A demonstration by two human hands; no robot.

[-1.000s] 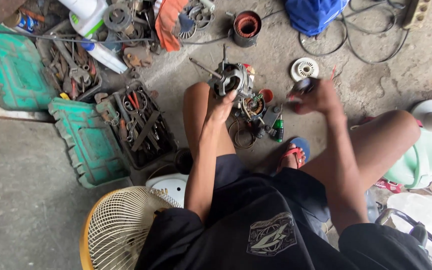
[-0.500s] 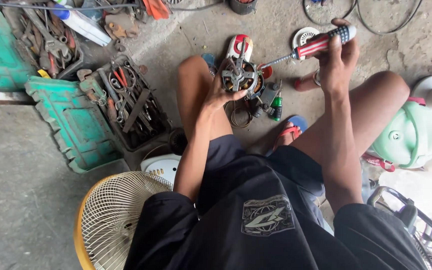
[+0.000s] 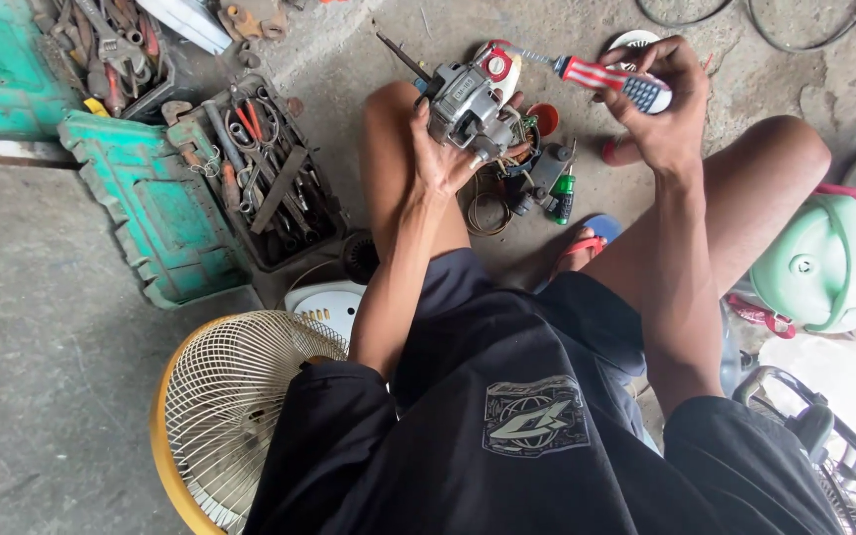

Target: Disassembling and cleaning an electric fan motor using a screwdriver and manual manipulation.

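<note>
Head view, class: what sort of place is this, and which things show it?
Probably an informal repair spot on a bare concrete floor. An open green metal toolbox holds pliers and wrenches, a yellow-rimmed wire fan guard lies nearby, and the left hand holds a grey fan motor.

My left hand (image 3: 440, 149) is cupped shut at eleven o'clock, forearm over the left knee, while my right hand (image 3: 661, 104) grips closed at one o'clock.

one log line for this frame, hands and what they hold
left hand: grips fan motor | right hand: holds screwdriver, tip at motor | beside: open toolbox
</note>
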